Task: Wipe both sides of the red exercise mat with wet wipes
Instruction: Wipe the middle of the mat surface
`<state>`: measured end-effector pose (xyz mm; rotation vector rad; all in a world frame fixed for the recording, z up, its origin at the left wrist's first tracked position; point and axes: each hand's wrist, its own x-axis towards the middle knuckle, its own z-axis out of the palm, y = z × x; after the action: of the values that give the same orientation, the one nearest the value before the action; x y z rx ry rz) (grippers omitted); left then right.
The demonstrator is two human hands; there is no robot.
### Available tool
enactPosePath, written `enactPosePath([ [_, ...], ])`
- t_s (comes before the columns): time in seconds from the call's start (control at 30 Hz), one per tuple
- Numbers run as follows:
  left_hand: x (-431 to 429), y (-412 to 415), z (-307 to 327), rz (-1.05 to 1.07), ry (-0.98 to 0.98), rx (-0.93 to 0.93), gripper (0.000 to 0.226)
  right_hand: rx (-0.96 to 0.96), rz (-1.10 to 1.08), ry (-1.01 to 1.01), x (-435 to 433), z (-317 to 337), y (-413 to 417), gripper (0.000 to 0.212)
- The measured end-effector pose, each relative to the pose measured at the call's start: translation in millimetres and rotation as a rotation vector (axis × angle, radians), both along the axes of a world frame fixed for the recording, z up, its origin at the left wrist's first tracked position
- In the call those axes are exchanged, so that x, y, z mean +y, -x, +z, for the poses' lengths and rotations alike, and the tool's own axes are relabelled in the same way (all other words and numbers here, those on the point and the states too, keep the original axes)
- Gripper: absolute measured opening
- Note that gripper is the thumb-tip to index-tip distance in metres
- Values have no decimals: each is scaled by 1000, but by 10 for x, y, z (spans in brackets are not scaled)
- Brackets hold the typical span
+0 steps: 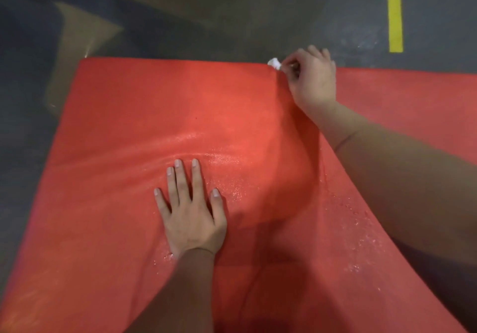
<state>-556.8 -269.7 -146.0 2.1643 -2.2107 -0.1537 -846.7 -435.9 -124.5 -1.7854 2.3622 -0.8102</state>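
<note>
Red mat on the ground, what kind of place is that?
Probably a gym or workshop floor: the red foam exercise mat lies on a dark grey concrete floor marked with yellow painted lines.

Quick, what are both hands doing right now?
Left hand: open, flat on the red mat, holding nothing.
Right hand: closed, pinching a small white wipe at the mat's far edge.

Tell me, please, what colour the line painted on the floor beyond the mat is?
Yellow: the floor line bends at a right angle on grey floor, seen in the head view.
</note>
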Motion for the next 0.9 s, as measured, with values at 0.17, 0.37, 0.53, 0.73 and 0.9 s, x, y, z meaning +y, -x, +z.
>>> enactPosePath([
  [0.17,-10,-18,-13,-10,2,-4,72,42,-59,-66,143,-24,46,35],
  [0.37,-14,-25,-15,-12,2,-9,72,38,316,-5,623,-105,-105,22],
  [0.53,-6,-20,-11,-13,-2,-2,71,-3,123,-42,72,-59,292,23],
  [0.73,-9,-14,-8,-11,-4,2,72,-47,225,-49,1053,-45,-78,13],
  [0.9,-16,-6,-5,-12,6,1,72,45,163,-114,1204,-46,-180,14],
])
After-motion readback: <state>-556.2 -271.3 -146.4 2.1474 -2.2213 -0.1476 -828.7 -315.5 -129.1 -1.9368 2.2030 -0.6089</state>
